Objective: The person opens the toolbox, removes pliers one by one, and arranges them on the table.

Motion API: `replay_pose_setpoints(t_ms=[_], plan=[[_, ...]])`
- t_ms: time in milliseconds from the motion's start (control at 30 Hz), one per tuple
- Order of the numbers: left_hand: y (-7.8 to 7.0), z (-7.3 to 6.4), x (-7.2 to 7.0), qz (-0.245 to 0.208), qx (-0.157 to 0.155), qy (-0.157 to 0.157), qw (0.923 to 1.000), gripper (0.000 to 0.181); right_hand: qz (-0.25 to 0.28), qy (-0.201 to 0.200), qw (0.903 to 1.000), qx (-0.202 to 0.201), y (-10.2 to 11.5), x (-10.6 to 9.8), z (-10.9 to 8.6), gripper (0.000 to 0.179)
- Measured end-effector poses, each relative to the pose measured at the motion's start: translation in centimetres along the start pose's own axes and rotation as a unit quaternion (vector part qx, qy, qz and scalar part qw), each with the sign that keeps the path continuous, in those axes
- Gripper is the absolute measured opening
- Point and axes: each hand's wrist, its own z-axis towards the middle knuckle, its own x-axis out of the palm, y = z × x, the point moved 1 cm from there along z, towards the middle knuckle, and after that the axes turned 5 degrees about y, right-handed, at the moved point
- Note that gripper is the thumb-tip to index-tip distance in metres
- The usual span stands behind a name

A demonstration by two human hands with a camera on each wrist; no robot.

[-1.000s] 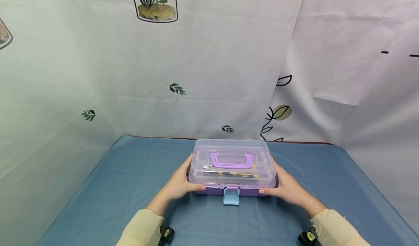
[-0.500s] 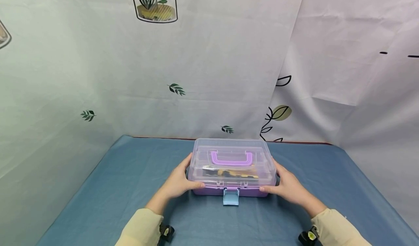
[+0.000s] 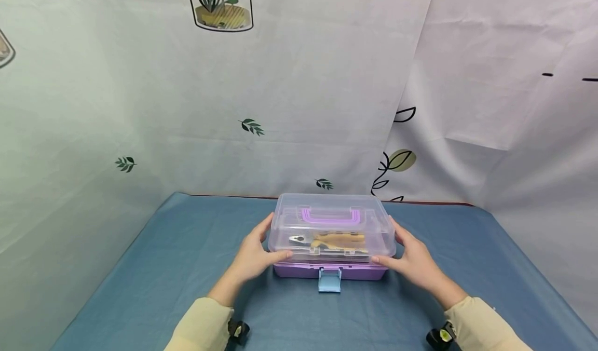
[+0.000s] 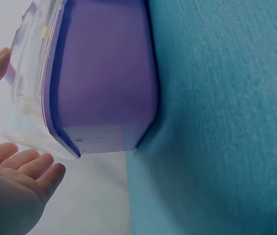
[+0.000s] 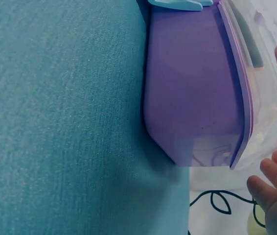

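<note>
A storage box with a purple base [image 3: 301,271] and a clear lid [image 3: 286,213] rests at the middle of the table. In the head view the lid stands slightly raised at its front edge. My left hand [image 3: 252,257] grips the lid's left end, thumb at the front and fingers along the side. At the other end my right hand [image 3: 416,261] grips the lid likewise. A purple handle [image 3: 330,218] lies on top, and the light blue latch [image 3: 329,281] hangs down undone. Through the lid I see yellow-handled pliers [image 3: 341,241]; whatever lies deeper is hidden.
Blue cloth [image 3: 187,257] covers the table around the box. Behind it hangs a pale curtain [image 3: 299,81] printed with leaves, close to the table's far edge. A small black device [image 3: 239,333] is strapped at each wrist.
Both hands have risen slightly with the lid. Its front edge has lifted and tilted back from the base, and the pliers show more clearly. The base has stayed in place.
</note>
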Motion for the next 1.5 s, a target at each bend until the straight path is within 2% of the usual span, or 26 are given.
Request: replay_pose_setpoints(t_ms=[200,400,800,1033,1233,1500], plan=[[-0.2,0.0,0.1,0.003,0.013,-0.028,0.9995,0.097,0.001,-0.015,0.9999,0.000,0.2,-0.1,0.0,0.099],[-0.4,0.0,0.1,-0.006,0.012,-0.044,0.9989,0.093,0.012,-0.026,0.9996,-0.008,0.2,0.2,0.0,0.094],[-0.7,0.3,0.5,-0.005,0.021,-0.079,0.9967,0.086,0.008,-0.075,0.9955,-0.058,0.2,0.4,0.4,0.084],[-0.8,0.6,0.6,-0.003,0.022,-0.097,0.9950,0.083,0.009,-0.082,0.9954,-0.048,0.5,0.5,0.6,0.077],[-0.9,0.7,0.8,-0.003,0.051,-0.114,0.9922,0.079,0.008,-0.080,0.9963,-0.032,0.9,0.5,0.8,0.071],[-0.9,0.9,0.9,-0.005,0.044,-0.120,0.9918,0.079,-0.011,-0.056,0.9983,-0.007,1.3,0.1,0.8,0.076]])
